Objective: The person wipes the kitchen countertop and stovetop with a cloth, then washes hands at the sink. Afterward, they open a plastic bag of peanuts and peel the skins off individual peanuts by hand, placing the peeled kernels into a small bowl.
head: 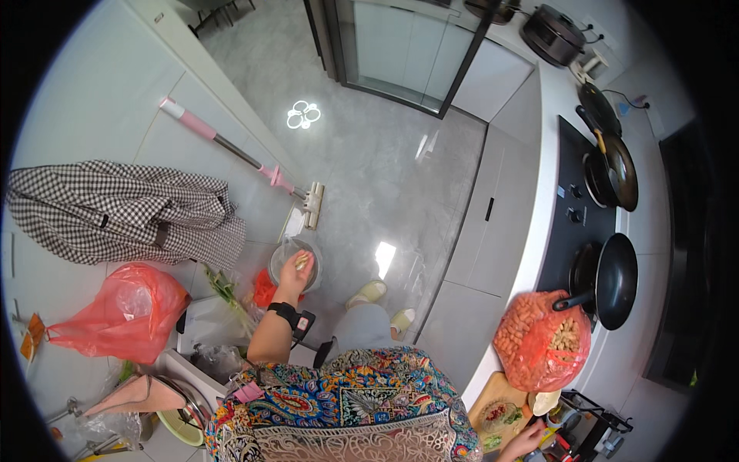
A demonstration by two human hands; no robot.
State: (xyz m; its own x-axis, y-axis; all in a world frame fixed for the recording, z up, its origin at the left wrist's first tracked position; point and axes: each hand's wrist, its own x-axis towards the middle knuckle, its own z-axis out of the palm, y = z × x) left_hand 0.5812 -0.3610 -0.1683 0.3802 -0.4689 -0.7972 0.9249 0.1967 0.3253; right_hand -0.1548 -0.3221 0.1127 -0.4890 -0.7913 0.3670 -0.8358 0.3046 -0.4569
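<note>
My left hand (pixel 295 274), with a black band on the wrist, is above a grey waste bin (pixel 317 265) with a clear liner. Its fingers are curled around a small yellowish scrap (pixel 301 261), too small to identify. At the lower right, my right hand (pixel 524 440) is partly cut off by the picture's edge. It is beside a wooden cutting board (pixel 491 398), close to several condiment jars (pixel 557 447); whether it holds anything is unclear. On the board are a glass bowl (pixel 501 414) of chopped red and green pieces and some chopped greens (pixel 492 442).
A red bag of peanuts (pixel 528 346) sits on the counter beside a black wok (pixel 616 283), its handle over the bag. A pink-handled mop (pixel 236 151) leans at the left wall. Near it hang a checked garment (pixel 133 213) and a red plastic bag (pixel 124 312). Spring onions (pixel 225 289) stick out nearby.
</note>
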